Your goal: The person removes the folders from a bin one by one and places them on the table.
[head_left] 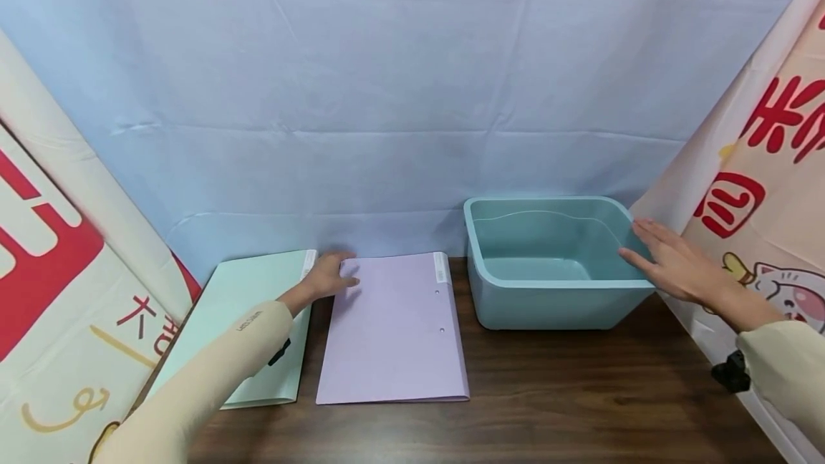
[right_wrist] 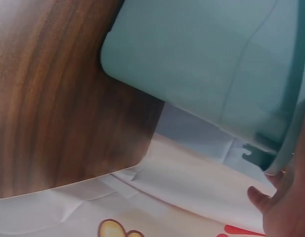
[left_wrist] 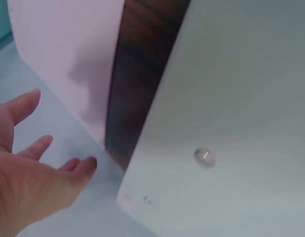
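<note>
Resting flat on dark wood-grain table (head_left: 580,392), a smooth lilac folder (head_left: 393,328) lies just beside a pale green folder (head_left: 251,299). The left hand (head_left: 329,276) hovers at their far edges, fingers loosely spread (touch unclear). The right hand (head_left: 670,263), fingers straight, lies against the right rim of a glossy teal plastic tub (head_left: 548,292). Creased blue cloth (head_left: 387,92) hangs behind.

I see a dark wooden table (head_left: 580,392) with a pale blue cloth (head_left: 399,92) behind it. Printed banners (head_left: 51,292) stand at both sides.
</note>
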Demonstrator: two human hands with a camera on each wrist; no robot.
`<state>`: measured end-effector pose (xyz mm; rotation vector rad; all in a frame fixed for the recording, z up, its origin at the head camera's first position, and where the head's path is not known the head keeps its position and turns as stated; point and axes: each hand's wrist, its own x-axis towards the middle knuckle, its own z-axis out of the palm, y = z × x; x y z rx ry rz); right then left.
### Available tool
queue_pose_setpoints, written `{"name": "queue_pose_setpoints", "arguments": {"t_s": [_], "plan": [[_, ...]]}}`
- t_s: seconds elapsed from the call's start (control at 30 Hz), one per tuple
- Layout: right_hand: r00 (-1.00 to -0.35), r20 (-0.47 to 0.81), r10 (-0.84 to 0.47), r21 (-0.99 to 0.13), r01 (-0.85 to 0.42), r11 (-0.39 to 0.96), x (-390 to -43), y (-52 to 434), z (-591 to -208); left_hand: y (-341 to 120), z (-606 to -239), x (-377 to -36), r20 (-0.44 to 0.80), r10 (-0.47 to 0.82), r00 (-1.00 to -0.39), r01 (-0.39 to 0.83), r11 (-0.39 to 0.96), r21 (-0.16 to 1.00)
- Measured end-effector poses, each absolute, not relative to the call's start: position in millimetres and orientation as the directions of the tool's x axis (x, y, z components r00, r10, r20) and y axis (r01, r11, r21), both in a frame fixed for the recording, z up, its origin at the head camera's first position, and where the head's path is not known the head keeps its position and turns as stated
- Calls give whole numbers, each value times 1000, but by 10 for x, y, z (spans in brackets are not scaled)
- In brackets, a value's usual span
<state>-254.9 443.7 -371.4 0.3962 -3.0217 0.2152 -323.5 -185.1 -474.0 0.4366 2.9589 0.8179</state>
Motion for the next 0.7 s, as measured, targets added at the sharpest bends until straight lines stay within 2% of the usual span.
{"name": "queue_pose_setpoints", "arguments": {"t_s": [0.13,0.37,0.7], "plan": [[-965,40,-258,-83,-261,962,-2587,4415,-3636,-1918,-4566,-3177,81,292,-953,296,837,461],[-967,-46,-251,-93,-246,965,-2640,4340,-3494,-2118,-4174,-3068,53,264,-963,263,878,401],[-952,-12,-305,-15,-305,952,-2659,4026,-3256,-2387,-3676,-2895,50,292,-955,295,915,276]]}}
